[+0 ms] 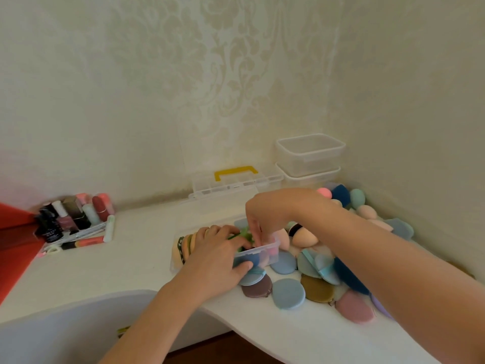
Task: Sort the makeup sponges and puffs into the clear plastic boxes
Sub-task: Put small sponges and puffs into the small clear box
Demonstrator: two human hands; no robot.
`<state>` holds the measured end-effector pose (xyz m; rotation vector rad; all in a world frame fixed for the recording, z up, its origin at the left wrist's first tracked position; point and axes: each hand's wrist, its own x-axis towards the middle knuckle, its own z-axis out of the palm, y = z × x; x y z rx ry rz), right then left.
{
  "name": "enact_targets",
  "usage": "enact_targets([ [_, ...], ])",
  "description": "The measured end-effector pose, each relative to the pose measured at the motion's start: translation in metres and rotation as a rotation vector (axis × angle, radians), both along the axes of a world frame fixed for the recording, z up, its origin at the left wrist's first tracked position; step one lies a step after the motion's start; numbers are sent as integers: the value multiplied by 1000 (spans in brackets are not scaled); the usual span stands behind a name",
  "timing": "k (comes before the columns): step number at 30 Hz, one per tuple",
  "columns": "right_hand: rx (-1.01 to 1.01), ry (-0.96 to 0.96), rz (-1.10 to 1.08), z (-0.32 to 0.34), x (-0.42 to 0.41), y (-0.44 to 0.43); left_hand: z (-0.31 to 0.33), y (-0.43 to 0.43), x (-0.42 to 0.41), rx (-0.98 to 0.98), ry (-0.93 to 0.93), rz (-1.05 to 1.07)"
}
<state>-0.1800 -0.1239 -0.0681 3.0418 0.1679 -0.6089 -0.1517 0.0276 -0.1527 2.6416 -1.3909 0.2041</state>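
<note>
Pinching the green puff [242, 236] by its edge, centre frame, right hand [270, 206] tucks it in; left hand [217, 252] grips the clear box [263, 252]. Soft, featherlight, I'd judge.

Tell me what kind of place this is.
Probably a home dressing table in a room corner: patterned wallpaper, a white tabletop with a cluster of nail polishes and cosmetics, and a heap of makeup puffs and sponges beside clear plastic boxes.

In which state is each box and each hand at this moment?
front clear box, open, partly filled with puffs
yellow-handled organizer, lid raised
two back containers, stacked, top one looks empty
left hand, grips that front box
right hand, pinches a green puff over it
</note>
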Motion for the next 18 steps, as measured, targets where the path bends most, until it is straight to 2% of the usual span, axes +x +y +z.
enact_targets([
  [4,-178,-75,22,-18,9,6,-1,-1,1,-15,1,16],
  [8,-158,-169,-23,-29,4,2,-2,-1,1,-19,-14,7],
  [11,-35,-190,-51,-22,-5,-4,-2,0,2,-7,-12,-13],
  [14,184,-220,-82,-11,-16,-16,-1,3,6,-63,72,-60],
  [16,333,-338,-153,-6,-20,-22,-2,6,7,-212,124,-123],
  [18,442,-557,-283,-4,-13,-29,-2,10,5,-398,116,-185],
])
